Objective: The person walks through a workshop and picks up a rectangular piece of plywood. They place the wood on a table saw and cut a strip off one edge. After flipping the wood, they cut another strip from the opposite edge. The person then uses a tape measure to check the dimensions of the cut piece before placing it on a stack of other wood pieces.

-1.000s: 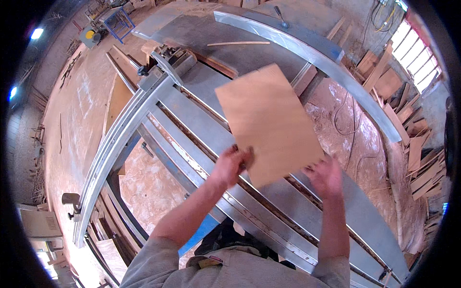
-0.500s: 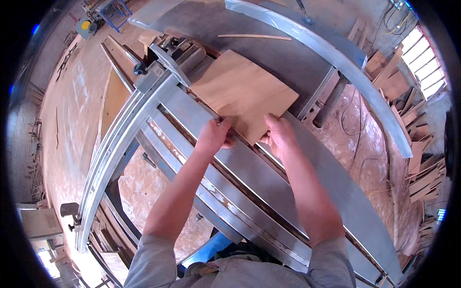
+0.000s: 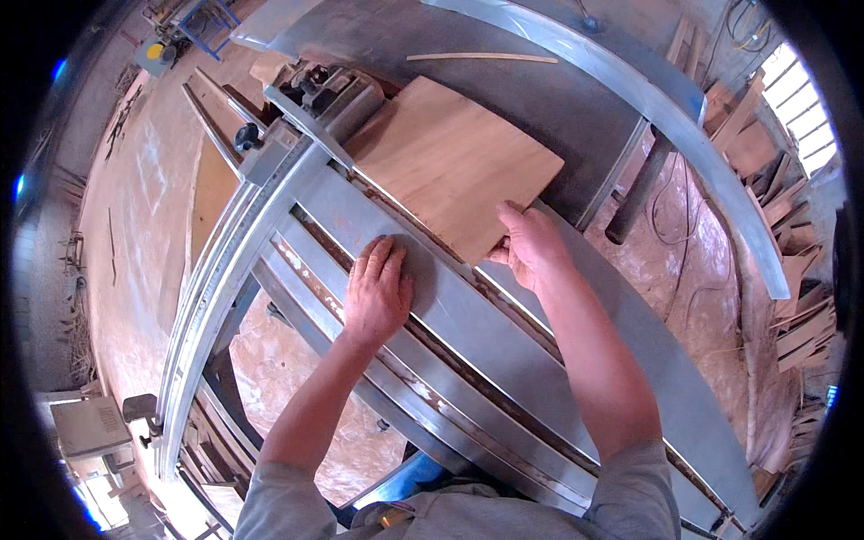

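Note:
A flat, squarish wooden board (image 3: 459, 166) lies on the grey metal table of a saw (image 3: 504, 333). My right hand (image 3: 531, 241) grips the board's near right corner, thumb on top and the other fingers curled at the edge. My left hand (image 3: 378, 286) is off the board. Its fingers lie stretched out on the metal strip nearer to me, beside a long slot. The board's far left edge sits close to a metal fence (image 3: 308, 126).
A curved-looking metal rail (image 3: 630, 99) spans the far right. A thin wood strip (image 3: 481, 58) lies on the dark surface beyond the board. At left runs a long rail (image 3: 202, 297) with a black knob (image 3: 247, 137). Wood offcuts (image 3: 801, 319) are piled at right.
My left hand has let go of the board's near edge and moved left and toward me onto the metal table. My right hand still holds the corner.

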`<state>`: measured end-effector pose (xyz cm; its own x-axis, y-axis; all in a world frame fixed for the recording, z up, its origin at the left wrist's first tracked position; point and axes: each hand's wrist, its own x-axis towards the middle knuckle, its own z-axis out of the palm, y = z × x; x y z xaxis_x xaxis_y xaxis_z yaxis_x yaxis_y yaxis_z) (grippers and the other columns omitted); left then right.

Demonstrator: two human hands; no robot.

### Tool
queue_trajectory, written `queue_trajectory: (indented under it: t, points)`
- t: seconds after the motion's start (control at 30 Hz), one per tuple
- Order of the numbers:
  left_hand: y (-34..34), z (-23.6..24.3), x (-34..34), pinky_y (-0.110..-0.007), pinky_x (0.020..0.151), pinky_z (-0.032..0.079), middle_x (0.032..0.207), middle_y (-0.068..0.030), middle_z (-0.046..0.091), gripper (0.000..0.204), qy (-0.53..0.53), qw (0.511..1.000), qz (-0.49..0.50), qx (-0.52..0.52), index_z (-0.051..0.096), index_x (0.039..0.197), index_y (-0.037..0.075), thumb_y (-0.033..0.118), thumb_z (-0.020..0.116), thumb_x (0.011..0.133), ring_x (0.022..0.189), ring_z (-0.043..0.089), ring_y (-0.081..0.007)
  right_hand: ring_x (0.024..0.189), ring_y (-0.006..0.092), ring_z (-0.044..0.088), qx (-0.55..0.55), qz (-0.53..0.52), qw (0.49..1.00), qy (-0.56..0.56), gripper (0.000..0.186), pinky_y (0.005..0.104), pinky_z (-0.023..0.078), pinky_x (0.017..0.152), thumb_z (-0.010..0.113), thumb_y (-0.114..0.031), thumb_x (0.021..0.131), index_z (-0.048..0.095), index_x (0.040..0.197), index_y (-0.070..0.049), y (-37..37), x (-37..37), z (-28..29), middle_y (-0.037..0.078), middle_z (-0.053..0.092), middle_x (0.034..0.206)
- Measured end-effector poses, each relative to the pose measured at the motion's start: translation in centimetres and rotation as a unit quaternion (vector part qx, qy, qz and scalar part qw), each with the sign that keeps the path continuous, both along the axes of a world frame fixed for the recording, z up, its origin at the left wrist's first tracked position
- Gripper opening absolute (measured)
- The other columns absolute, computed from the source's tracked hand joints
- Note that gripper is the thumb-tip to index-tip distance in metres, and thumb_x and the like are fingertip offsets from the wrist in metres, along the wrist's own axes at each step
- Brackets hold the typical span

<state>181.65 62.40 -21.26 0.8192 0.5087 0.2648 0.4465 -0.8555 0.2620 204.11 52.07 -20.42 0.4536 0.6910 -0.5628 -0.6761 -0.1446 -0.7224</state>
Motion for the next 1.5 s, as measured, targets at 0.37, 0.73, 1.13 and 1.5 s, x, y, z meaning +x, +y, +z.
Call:
queue_trajectory:
  t: [0.37,0.73,1.13,1.5]
  points:
    - [0.6,1.1,1.6,-0.046,0.107,0.037,0.136,-0.0198,0.046,0.058,-0.012,0.999,-0.027,-0.015,0.049,0.127,0.0,0.008,0.069,0.074,0.128,0.042,-0.0388,0.067,0.0226,0.066,-0.117,0.166,0.975,-0.088,0.04,0.0361,0.057,0.055,0.046,-0.031,0.096,0.054,0.109,0.006,0.9,2.4,1.9,0.018,0.062,0.082]
    - [0.4,0.7,5.7,-0.046,0.112,0.03,0.145,-0.0182,0.041,0.065,0.011,0.998,-0.058,-0.002,0.045,0.137,0.003,0.025,0.07,0.081,0.136,0.035,-0.0378,0.07,0.0312,0.069,-0.365,0.34,0.71,-0.497,0.059,0.0431,0.053,0.077,0.041,-0.048,0.094,0.069,0.071,-0.001,1.5,2.9,4.7,0.017,0.067,0.07]
    - [-0.1,0.0,6.7,-0.044,0.109,0.036,0.138,-0.0151,0.049,0.062,-0.055,0.998,-0.02,-0.036,0.055,0.129,0.004,0.03,0.076,0.076,0.131,0.042,-0.0366,0.078,0.0336,0.069,-0.347,0.303,0.715,-0.526,0.063,0.0442,0.053,0.076,0.04,-0.052,0.094,0.068,0.073,0.0,1.0,3.3,2.2,0.017,0.066,0.067]
    - [-0.1,-0.5,6.4,-0.043,0.109,0.036,0.138,-0.0134,0.048,0.061,-0.034,0.999,0.002,-0.023,0.056,0.128,0.007,0.034,0.075,0.077,0.133,0.04,-0.0327,0.101,0.04,0.06,-0.215,0.06,0.64,-0.735,0.037,0.0457,0.047,0.093,0.061,-0.027,0.089,0.063,0.109,0.004,0.2,8.7,-0.2,0.026,0.063,0.103]
